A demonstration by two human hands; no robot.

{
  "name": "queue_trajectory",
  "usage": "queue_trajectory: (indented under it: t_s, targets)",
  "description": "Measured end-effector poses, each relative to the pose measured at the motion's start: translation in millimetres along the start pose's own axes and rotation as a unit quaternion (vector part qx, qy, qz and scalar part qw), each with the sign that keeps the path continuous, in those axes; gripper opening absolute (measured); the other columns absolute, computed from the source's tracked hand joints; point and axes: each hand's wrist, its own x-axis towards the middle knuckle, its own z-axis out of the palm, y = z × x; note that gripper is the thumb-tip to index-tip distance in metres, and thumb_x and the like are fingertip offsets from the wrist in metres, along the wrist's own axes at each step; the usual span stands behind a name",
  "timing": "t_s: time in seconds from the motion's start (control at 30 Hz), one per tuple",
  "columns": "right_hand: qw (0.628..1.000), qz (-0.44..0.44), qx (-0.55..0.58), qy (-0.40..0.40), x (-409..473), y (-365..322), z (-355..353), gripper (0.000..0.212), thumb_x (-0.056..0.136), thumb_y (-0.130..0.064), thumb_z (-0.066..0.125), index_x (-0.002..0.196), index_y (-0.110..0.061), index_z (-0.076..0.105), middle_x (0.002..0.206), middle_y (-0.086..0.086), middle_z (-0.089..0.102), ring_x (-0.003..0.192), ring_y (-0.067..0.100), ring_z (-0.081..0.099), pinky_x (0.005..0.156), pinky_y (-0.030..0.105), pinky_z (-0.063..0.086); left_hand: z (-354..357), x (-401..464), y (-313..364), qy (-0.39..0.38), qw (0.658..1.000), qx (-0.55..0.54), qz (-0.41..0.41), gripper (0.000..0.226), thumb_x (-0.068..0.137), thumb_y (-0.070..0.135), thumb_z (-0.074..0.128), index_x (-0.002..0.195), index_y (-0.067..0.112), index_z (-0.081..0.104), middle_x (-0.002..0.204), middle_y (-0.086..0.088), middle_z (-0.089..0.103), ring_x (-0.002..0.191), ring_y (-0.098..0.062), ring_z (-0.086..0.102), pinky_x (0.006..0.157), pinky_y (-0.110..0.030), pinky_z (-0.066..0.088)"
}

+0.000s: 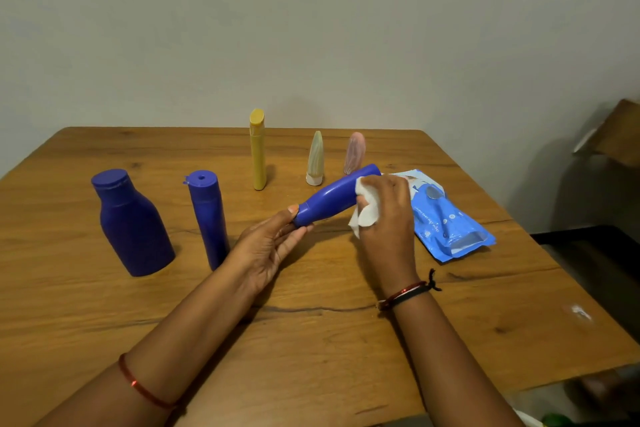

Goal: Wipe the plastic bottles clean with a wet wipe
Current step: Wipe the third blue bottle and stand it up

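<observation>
Left hand (273, 246) pinches the cap end of a blue bottle (332, 196), held tilted above the wooden table (311, 340). Right hand (384, 218) grips a white wet wipe (363, 208) pressed against the bottle's upper body. Wipes pack (450, 218) lies just right of it. Two more blue bottles (133, 225) (207, 218) stand to the left; yellow bottle (258, 149) and two small tubes (315, 159) (354, 152) stand behind.

Bare forearms, red thread on left wrist (138, 388), red-and-black threads on right wrist (407, 294)

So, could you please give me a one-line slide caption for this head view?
Left hand holds a blue bottle while the right hand wipes it with a wet wipe.
</observation>
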Motion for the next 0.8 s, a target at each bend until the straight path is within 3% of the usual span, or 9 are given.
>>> queue_trajectory:
  t_s: [0.1,0.17,0.27,0.37,0.43,0.53,0.57,0.7,0.8]
  targets:
    - [0.998,-0.037,-0.006,-0.06,-6,-4,3,0.035,0.084,-0.004,0.063,0.113,-0.022,0.053,0.115,-0.011,0.04,0.105,0.002,0.045,0.084,0.0,0.034,2,-2,1,0.006,1.0,-0.014,0.0,0.034,0.067,0.008,0.072,0.099,0.001,0.062,0.093,-0.026,0.069,0.078,-0.028,0.073,0.061,-0.025,0.06]
    - [0.999,-0.018,0.011,-0.036,-3,-2,0,0.029,0.087,-0.009,0.06,0.111,-0.024,0.053,0.115,-0.009,0.042,0.104,0.004,0.047,0.082,0.005,0.04,2,-4,1,0.002,1.0,-0.014,-0.008,0.037,0.065,0.008,0.072,0.101,0.002,0.062,0.098,-0.026,0.067,0.08,-0.028,0.073,0.06,-0.025,0.06]
    - [0.997,0.06,0.037,0.037,5,5,-7,0.021,0.089,-0.013,0.055,0.109,-0.019,0.057,0.112,-0.001,0.049,0.101,0.012,0.052,0.084,0.027,0.05,3,-6,-1,0.0,1.0,0.015,0.006,0.024,0.075,0.005,0.07,0.097,0.003,0.062,0.1,-0.023,0.068,0.088,-0.028,0.071,0.068,-0.026,0.06]
    - [0.988,0.112,0.064,0.084,11,9,-13,0.02,0.086,-0.004,0.058,0.104,-0.01,0.063,0.108,0.005,0.055,0.102,0.019,0.054,0.089,0.043,0.048,4,-8,-5,-0.015,0.991,0.11,0.08,0.015,0.083,0.003,0.065,0.097,0.007,0.065,0.1,-0.013,0.067,0.092,-0.022,0.067,0.079,-0.026,0.057]
    - [0.992,0.084,0.045,0.079,10,8,-13,0.02,0.085,0.0,0.058,0.103,-0.007,0.065,0.106,0.009,0.058,0.103,0.023,0.055,0.093,0.038,0.047,3,-9,-8,-0.01,0.96,0.219,0.174,0.022,0.081,0.004,0.068,0.102,0.012,0.067,0.097,-0.003,0.068,0.089,-0.013,0.066,0.079,-0.024,0.054]
    - [0.998,0.049,0.024,0.022,3,0,-9,0.027,0.082,0.003,0.058,0.104,-0.01,0.066,0.109,0.009,0.059,0.103,0.016,0.053,0.09,0.007,0.035,2,-12,-10,-0.031,0.904,0.309,0.295,0.028,0.078,0.0,0.072,0.101,0.015,0.067,0.092,0.006,0.071,0.084,-0.001,0.069,0.068,-0.012,0.052]
    - [0.999,0.032,0.029,-0.005,0,-5,-7,0.027,0.082,0.003,0.058,0.104,-0.011,0.066,0.108,0.007,0.058,0.101,0.013,0.053,0.087,0.005,0.035,2,-13,-11,-0.043,0.889,0.324,0.322,0.029,0.077,-0.002,0.073,0.099,0.016,0.067,0.094,0.006,0.071,0.088,-0.002,0.069,0.071,-0.013,0.053]
    - [0.991,-0.081,0.017,-0.1,-14,-20,3,0.037,0.076,0.004,0.065,0.11,-0.012,0.065,0.111,0.003,0.058,0.105,0.015,0.054,0.09,0.022,0.044,0,-12,-14,-0.065,0.843,0.36,0.395,0.031,0.075,-0.006,0.073,0.096,0.017,0.066,0.1,0.002,0.069,0.097,-0.004,0.067,0.078,-0.014,0.052]
    - [0.991,-0.086,0.005,-0.107,-15,-17,2,0.044,0.076,0.002,0.064,0.116,-0.016,0.062,0.115,0.001,0.055,0.108,0.014,0.051,0.09,0.022,0.043,0,-12,-15,-0.071,0.833,0.361,0.413,0.032,0.075,-0.005,0.073,0.097,0.016,0.066,0.104,0.0,0.069,0.101,-0.007,0.067,0.081,-0.017,0.053]
